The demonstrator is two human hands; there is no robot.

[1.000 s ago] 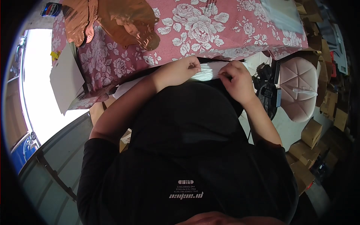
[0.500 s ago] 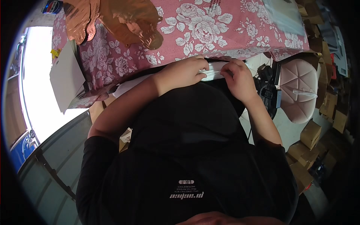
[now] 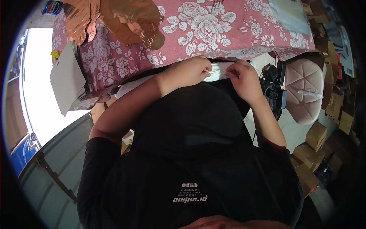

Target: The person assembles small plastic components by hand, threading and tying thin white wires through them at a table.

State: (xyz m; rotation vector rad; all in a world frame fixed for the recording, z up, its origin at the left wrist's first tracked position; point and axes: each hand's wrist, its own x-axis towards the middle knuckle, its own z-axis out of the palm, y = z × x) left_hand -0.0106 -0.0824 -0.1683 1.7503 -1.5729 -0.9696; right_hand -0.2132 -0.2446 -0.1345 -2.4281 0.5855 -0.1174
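Between my two hands, just below the table's near edge, lies a shiny whitish plastic piece [image 3: 218,72]. My left hand [image 3: 193,70] has its fingers curled and pressed at the left side of this piece. My right hand [image 3: 244,78] pinches at its right side, thumb and forefinger together. Both hands are over my lap, close to the pink flowered tablecloth [image 3: 206,28]. Crumpled copper-coloured foil shapes [image 3: 129,21] rest on the cloth at the upper left.
A clear plastic stack [image 3: 291,17] is at the table's right corner. White card sheets [image 3: 66,78] hang at the left edge. A cushioned stool [image 3: 304,91] and black equipment [image 3: 272,89] stand right. Cardboard boxes [image 3: 316,135] are piled farther right.
My right hand has shifted very slightly to the right, and a little more of the plastic shows between my hands. My left hand has barely moved.
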